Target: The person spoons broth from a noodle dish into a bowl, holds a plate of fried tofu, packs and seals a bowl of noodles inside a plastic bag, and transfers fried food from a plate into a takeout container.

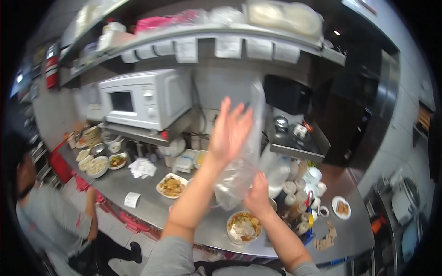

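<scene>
A clear plastic bag (pixel 237 177) hangs above the counter in front of me, its upper part stretching upwards. My right hand (pixel 258 193) is closed around the bag's side. Raised higher, my left hand (pixel 231 133) has its fingers spread and lies against or just beside the upper part of the bag; I cannot tell whether it touches. Below the bag stands a round bowl of food (pixel 244 227) with a pale topping. To its left is a squarish white bowl of noodle-like food (pixel 171 186).
A white microwave (pixel 138 101) sits on a wall shelf. Bottles and jars (pixel 299 193) crowd the counter's right side, near a small white plate (pixel 341 208). Paper slips (pixel 132 199) and several bowls (pixel 96 166) lie leftwards. Another person (pixel 55 207) stands at the left.
</scene>
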A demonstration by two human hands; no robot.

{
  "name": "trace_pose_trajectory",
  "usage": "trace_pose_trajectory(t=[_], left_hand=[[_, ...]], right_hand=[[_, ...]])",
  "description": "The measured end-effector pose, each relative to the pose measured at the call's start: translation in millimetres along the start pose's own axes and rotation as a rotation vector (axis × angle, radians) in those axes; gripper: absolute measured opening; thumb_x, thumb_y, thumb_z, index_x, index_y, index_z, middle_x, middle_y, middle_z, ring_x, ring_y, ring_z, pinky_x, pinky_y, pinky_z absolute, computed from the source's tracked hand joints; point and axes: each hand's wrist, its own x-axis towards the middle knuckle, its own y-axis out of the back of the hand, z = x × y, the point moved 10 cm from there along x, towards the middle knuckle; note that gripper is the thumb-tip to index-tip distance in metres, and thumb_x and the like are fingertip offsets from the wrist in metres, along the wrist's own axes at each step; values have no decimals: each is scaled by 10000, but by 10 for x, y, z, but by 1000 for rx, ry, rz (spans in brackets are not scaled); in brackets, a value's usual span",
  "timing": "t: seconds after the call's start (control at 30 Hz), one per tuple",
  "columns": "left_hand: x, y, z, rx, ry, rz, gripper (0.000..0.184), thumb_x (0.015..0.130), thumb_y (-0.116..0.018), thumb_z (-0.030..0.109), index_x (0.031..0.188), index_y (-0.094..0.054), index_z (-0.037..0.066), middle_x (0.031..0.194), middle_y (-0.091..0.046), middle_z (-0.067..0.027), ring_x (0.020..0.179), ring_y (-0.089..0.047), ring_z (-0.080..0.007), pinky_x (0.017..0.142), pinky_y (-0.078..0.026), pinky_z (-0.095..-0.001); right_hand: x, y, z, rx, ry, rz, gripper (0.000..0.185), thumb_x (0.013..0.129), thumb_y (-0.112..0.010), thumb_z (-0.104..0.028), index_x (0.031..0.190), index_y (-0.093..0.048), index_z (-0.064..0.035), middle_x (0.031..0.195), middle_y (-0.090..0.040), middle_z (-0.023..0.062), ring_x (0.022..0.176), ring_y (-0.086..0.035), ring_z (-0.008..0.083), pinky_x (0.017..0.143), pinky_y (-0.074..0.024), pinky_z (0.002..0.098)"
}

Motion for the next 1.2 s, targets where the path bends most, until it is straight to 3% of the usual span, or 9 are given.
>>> trace_pose_trajectory(t=[0.07,0.27,0.37,0.53,0.63,0.73,0.87,1.0,1.2], left_hand=[[-665,70,-73,428,1,-145,771,901,-230,616,1441,101,177,1506,72,-134,1392,57,-272,1109,17,-398],[-2341,-57,-182,1416,5,59,653,914,-524,173,1407,-136,-12,1397,-298,-182,1300,-289,-219,1002,-321,-298],[-2844,541,-192,897,47,477,275,923,-475,135,1106,-548,-57,943,-654,-156,961,-622,-273,879,-463,-300],[-3588,302,-304,-142,435,427,189,921,-406,120,809,-541,51,784,-578,-49,817,-610,-185,856,-497,-384],[-3799,249,-228,-436,417,292,132,891,-455,113,770,-503,87,705,-476,18,684,-546,-123,778,-497,-315],[-4138,695,159,85,481,627,90,844,-558,102,770,-509,83,761,-526,28,697,-548,-85,723,-489,-260],[-4641,1876,418,1083,519,588,196,749,-636,-18,834,-491,83,770,-555,31,670,-538,-65,606,-466,-250],[-4861,2426,1150,961,262,1048,242,751,-596,-50,958,-512,44,835,-576,-14,742,-566,-90,629,-471,-240],[-4414,1822,1134,293,531,584,437,832,-569,-18,1212,-374,75,906,-604,-51,840,-599,-147,761,-489,-274]], right_hand=[[-27,0,74,423,-208,-9,444,726,-682,-92,1125,-523,20,1013,-607,168,887,-603,278,787,-475,354],[-704,-362,-95,1061,-629,-109,250,778,-631,-19,1021,-575,-8,857,-622,27,823,-580,104,722,-480,269],[-1008,-385,-172,662,-513,-215,166,719,-638,6,867,-570,-28,794,-595,33,766,-559,110,664,-447,267],[-1561,-401,163,61,-335,-217,89,675,-521,55,723,-487,-12,637,-484,84,611,-484,188,563,-378,309],[-2043,-674,245,389,-514,-360,107,696,-514,48,751,-508,-43,671,-520,28,574,-488,155,530,-403,283],[-2499,-976,-117,1714,-1412,-381,275,661,-470,76,896,-483,-68,726,-518,81,573,-517,218,574,-431,330],[-1945,-885,-1121,2236,-1067,-443,366,677,-480,74,1003,-436,-87,732,-528,76,615,-528,197,668,-448,346],[-1979,-1406,-1455,1829,-971,-567,227,698,-534,29,899,-537,-77,739,-530,50,691,-544,199,678,-441,368],[-1930,-1816,-1071,66,-452,-584,422,669,-620,-69,1078,-526,-17,921,-453,186,794,-537,359,731,-455,404]])
